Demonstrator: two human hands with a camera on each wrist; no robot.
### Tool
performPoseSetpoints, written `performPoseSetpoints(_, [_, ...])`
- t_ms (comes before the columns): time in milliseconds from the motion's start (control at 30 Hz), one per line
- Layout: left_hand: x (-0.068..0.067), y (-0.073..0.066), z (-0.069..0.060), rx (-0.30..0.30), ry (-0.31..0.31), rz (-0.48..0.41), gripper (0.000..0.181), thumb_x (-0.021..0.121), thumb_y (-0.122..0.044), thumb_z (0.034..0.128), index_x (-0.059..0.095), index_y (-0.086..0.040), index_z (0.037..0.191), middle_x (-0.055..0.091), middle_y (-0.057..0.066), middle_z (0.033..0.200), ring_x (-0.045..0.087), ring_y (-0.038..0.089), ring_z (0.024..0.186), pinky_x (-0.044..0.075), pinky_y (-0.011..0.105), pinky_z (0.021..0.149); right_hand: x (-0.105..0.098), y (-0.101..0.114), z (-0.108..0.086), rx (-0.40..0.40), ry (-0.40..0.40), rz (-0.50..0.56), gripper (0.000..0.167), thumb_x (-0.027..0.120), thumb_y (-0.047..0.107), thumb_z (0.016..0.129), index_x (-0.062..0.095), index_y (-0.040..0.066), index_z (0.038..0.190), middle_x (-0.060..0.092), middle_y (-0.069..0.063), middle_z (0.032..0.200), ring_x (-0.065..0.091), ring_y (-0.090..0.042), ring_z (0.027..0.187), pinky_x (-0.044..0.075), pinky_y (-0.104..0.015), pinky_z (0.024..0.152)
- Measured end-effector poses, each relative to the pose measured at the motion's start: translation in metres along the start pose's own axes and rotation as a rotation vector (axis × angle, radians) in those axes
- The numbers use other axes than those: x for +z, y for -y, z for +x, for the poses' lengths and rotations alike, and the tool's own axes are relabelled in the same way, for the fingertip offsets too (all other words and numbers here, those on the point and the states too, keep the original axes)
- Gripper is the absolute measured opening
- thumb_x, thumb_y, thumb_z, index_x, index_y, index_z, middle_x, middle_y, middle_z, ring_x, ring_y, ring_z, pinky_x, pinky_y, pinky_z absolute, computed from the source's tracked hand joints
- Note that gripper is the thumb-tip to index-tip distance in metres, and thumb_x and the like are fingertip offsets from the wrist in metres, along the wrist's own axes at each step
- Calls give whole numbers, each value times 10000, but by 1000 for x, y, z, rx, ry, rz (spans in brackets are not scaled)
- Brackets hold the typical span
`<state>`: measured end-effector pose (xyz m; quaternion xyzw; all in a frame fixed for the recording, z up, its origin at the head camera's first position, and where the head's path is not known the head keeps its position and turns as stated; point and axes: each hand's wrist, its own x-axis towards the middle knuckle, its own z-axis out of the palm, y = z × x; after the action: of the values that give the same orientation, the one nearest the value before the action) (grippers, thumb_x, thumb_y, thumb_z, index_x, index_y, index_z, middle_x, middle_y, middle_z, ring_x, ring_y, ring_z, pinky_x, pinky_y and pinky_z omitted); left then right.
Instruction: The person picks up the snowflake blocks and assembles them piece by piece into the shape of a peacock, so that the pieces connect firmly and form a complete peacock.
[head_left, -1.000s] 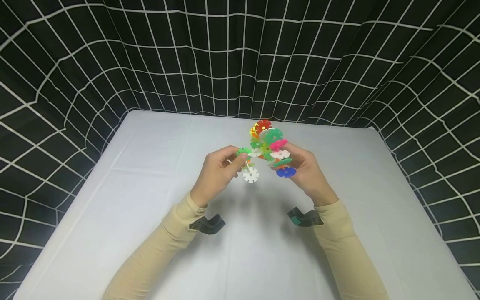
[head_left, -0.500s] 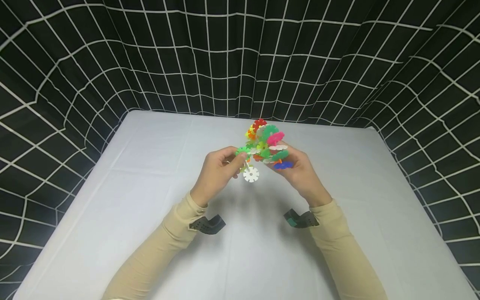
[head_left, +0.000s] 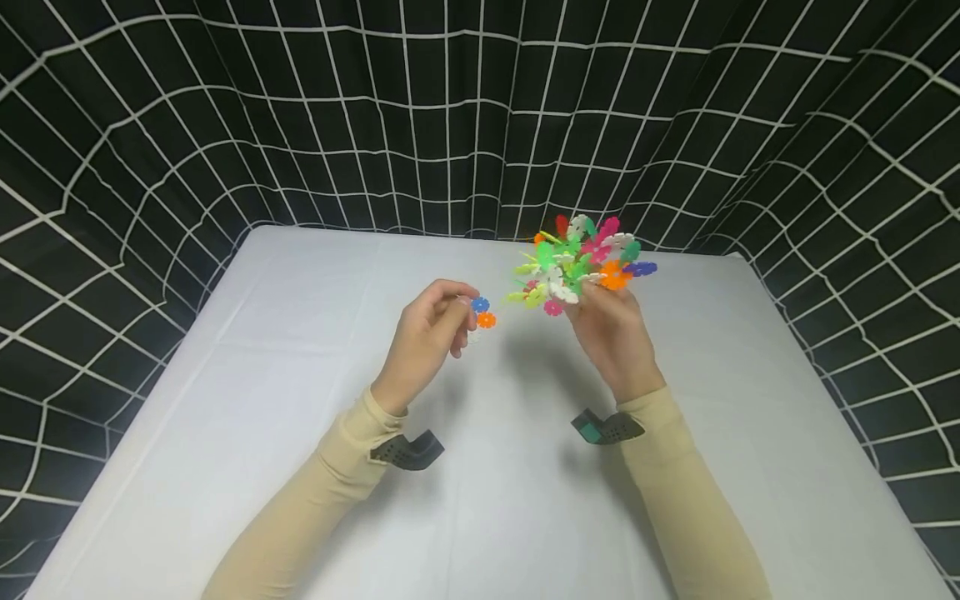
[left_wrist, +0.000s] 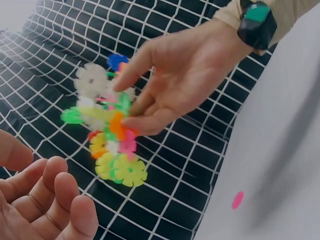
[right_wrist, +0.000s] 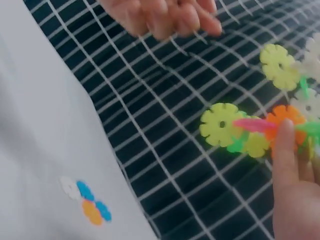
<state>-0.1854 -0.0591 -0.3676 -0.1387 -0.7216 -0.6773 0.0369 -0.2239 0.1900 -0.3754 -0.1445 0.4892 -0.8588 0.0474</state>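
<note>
My right hand (head_left: 611, 329) pinches a many-coloured cluster of interlocking plastic snowflake discs (head_left: 570, 262), raised off the table. In the right wrist view its fingertip presses an orange disc (right_wrist: 285, 122) in the cluster, and yellow discs (right_wrist: 220, 125) stick out to the left. My left hand (head_left: 431, 333) hovers to the left of the cluster, apart from it. Its fingers (left_wrist: 67, 195) are loosely bent with nothing between them, as the left wrist view shows. Near that hand in the head view lie a blue disc (head_left: 480, 305) and an orange disc (head_left: 487, 320).
In the right wrist view the loose white (right_wrist: 70, 187), blue (right_wrist: 85, 190) and orange discs (right_wrist: 92, 213) lie on the white table (right_wrist: 45, 100). A pink disc (left_wrist: 238, 200) lies on the table in the left wrist view. A black curtain (head_left: 420, 108) with white grid lines surrounds the table.
My left hand has let go of the cluster. The right hand has turned the cluster and carried it right, away from the left hand. Loose blue and orange discs now show near the left hand.
</note>
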Motion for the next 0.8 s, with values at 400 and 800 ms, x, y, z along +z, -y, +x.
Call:
performPoseSetpoints(400, [-3, 4, 1, -23, 31, -19, 203, 476, -95, 1015, 651, -53, 1109, 596, 161, 870, 508, 229, 656, 485, 220, 590, -64, -3, 19, 2, -372, 245, 128, 653, 83, 973, 555, 31, 1037, 449, -50, 1192, 483, -210, 1186, 533, -281, 1024])
performPoseSetpoints(800, [-2, 6, 3, -50, 56, -16, 188, 495, -107, 1013, 654, -58, 1101, 602, 130, 863, 534, 312, 690, 491, 224, 582, -120, -7, 15, 105, -502, 385, 470, 516, 161, 1056, 377, 128, 1503, 403, -11, 1475, 373, -147, 1414, 336, -265, 1223])
